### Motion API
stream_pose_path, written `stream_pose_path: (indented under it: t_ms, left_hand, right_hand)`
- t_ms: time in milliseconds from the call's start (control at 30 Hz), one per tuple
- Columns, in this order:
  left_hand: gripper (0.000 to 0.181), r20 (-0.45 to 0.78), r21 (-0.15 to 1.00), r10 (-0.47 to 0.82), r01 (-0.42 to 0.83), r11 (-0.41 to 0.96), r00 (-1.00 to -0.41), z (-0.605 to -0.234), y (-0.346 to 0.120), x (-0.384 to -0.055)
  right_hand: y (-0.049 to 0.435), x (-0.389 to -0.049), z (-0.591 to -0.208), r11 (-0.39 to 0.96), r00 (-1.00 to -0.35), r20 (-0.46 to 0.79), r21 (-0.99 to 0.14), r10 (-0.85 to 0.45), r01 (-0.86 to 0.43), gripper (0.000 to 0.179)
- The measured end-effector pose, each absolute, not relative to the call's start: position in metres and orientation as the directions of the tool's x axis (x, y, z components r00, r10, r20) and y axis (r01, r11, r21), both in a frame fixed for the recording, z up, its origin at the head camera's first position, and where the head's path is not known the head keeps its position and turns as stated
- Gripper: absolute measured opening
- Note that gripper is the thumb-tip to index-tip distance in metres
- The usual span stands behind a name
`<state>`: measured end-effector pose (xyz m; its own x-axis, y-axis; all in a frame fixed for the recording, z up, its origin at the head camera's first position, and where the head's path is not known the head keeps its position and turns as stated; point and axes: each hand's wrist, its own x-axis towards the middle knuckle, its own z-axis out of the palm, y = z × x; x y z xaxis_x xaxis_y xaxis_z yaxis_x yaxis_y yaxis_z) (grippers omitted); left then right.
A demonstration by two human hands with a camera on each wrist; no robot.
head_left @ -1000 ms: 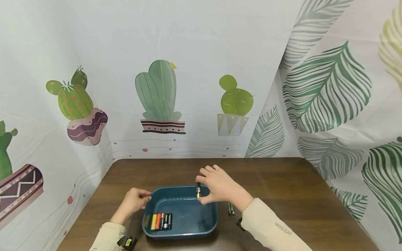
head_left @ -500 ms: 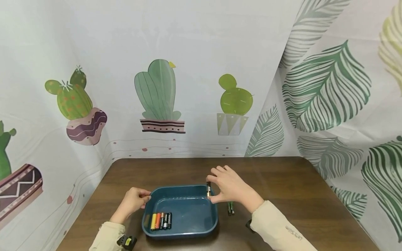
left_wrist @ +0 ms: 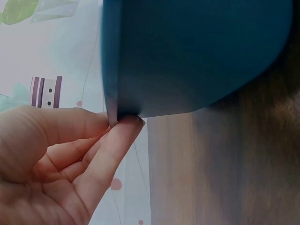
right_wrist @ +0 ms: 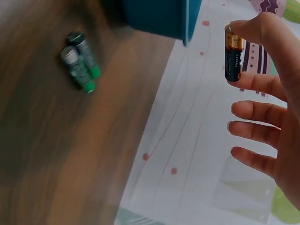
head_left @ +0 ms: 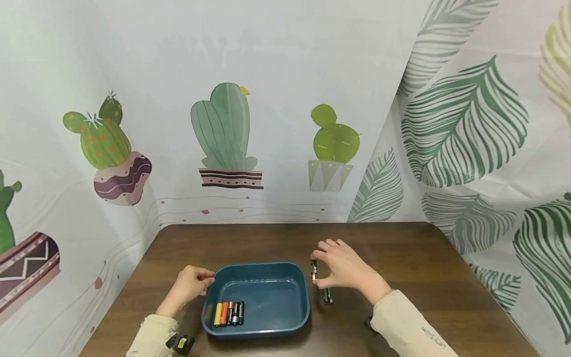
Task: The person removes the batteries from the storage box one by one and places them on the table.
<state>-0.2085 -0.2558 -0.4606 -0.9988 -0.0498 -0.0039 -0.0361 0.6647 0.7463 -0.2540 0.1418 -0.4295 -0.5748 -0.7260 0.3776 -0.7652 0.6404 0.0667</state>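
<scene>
My left hand (head_left: 189, 285) pinches the rim of the blue tray (head_left: 285, 331) at its left back corner; the left wrist view has thumb and finger on the tray edge (left_wrist: 110, 61). Between thumb and index finger my right hand (head_left: 345, 265) holds a black battery with a copper-coloured end (right_wrist: 234, 54) by its two ends. That hand is in the air just right of the tray. Inside the tray, at the front left, several batteries lie side by side: a yellow one (head_left: 218, 315), an orange one (head_left: 224, 314) and black ones (head_left: 235, 313).
Two green and black batteries (right_wrist: 80, 62) lie together on the wooden table (head_left: 401, 277), right of the tray and partly behind my right hand in the head view. A white cloth backdrop (head_left: 285, 99) printed with cacti and leaves hangs behind the table.
My right hand has moved right with the black and copper battery, from over the tray to beyond its right rim. My left hand stays on the tray's rim.
</scene>
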Motion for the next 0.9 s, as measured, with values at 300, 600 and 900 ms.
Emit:
stream_pose_path:
  t_ms: [300, 600, 900]
  left_hand:
    - [0.014, 0.008, 0.746, -0.041, -0.021, 0.666, -0.999, -0.461, -0.257, -0.208]
    - [0.014, 0.010, 0.740, -0.039, -0.019, 0.672, -0.999, -0.461, -0.257, -0.210]
    - [0.014, 0.007, 0.741, -0.043, -0.024, 0.671, -0.999, -0.461, -0.257, -0.208]
  right_hand:
    - [0.164, -0.254, -0.443, 0.657, -0.640, 0.286, -0.047, -0.713, -0.752, 0.044]
    - [0.179, -0.260, -0.463, 0.691, -0.707, 0.152, -0.152, -0.691, -0.707, 0.044]
    - [0.185, -0.260, -0.483, 0.730, -0.746, 0.067, -0.167, -0.663, -0.663, 0.042]
